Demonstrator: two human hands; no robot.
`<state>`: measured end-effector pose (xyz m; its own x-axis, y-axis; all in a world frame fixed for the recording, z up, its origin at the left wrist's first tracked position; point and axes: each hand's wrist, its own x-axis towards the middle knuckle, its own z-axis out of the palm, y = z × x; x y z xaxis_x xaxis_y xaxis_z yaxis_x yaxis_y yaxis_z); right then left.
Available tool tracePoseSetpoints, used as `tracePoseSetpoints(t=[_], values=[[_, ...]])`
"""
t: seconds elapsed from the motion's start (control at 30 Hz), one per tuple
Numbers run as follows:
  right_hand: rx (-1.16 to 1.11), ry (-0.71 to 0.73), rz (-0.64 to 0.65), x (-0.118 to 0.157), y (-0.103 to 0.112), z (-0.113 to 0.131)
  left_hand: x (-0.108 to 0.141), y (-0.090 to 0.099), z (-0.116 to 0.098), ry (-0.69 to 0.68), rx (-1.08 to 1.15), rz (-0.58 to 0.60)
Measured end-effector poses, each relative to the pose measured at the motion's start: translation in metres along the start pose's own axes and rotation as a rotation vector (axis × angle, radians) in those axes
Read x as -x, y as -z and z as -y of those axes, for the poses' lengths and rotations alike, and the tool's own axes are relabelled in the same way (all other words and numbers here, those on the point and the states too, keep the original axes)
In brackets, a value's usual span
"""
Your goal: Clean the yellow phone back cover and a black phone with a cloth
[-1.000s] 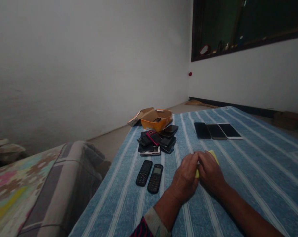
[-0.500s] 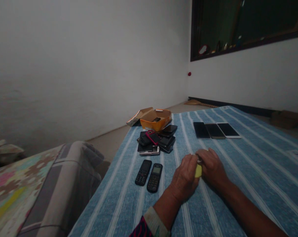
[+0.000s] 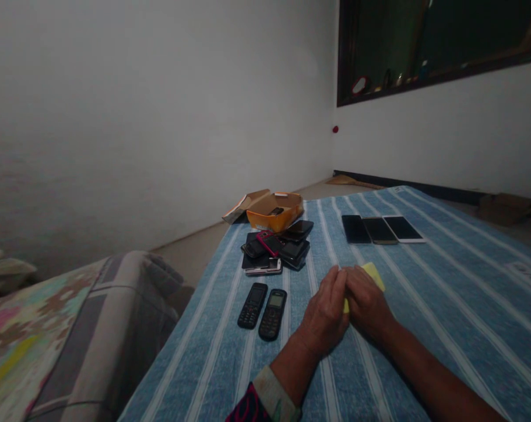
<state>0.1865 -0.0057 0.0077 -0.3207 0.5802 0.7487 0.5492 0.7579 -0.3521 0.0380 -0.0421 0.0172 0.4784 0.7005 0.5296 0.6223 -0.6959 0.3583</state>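
My left hand (image 3: 324, 310) and my right hand (image 3: 368, 302) are closed together over the striped bedspread, fingertips meeting. A yellow cloth (image 3: 373, 275) is bunched in my right hand; one part sticks out beyond the knuckles, and a bit shows between the palms. Whatever else my curled left fingers enclose is hidden. Left of my hands lie two black keypad phones (image 3: 271, 316) side by side, screens up. Farther off is a heap of several phones (image 3: 269, 246), one with a pink rim. At the far right, three smartphones (image 3: 380, 230) lie in a row, the rightmost with a white front.
An orange open box (image 3: 274, 220) with a phone inside stands behind the heap, its lid folded left. Blue striped cloth (image 3: 204, 357) covers the surface. To the left is a draped piece with a floral cover (image 3: 23, 334). A white wall rises behind; a dark window is upper right.
The yellow cloth now shows beyond my right knuckles, and less of it appears between my hands. My hands have closed nearer together. The view has shifted slightly.
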Motion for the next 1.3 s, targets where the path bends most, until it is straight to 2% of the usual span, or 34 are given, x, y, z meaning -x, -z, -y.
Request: tracePoseSetpoints(t=[0.33, 0.53, 0.63, 0.87, 1.0, 1.13, 1.3], values=[[0.095, -0.085, 0.059, -0.001, 0.011, -0.013, -0.007, 0.006, -0.004, -0.035, 0.024, -0.013], [0.133, -0.153, -0.029, -0.002, 0.017, -0.027, -0.005, 0.003, -0.004, -0.036, -0.017, -0.008], [0.113, -0.124, -0.047, -0.001, 0.016, -0.025, -0.004, 0.003, -0.003, -0.028, -0.022, 0.006], [0.027, -0.008, 0.009, -0.001, 0.004, -0.001, -0.005, 0.004, -0.002, -0.016, -0.012, 0.006], [0.088, -0.059, 0.041, -0.003, 0.01, -0.009, -0.006, 0.003, -0.001, -0.038, -0.003, 0.002], [0.133, -0.141, -0.014, -0.002, 0.017, -0.024, -0.005, 0.001, 0.0, -0.048, -0.009, 0.001], [0.095, -0.099, -0.052, 0.001, 0.012, -0.02, -0.004, 0.0, 0.001, -0.03, -0.012, 0.015]])
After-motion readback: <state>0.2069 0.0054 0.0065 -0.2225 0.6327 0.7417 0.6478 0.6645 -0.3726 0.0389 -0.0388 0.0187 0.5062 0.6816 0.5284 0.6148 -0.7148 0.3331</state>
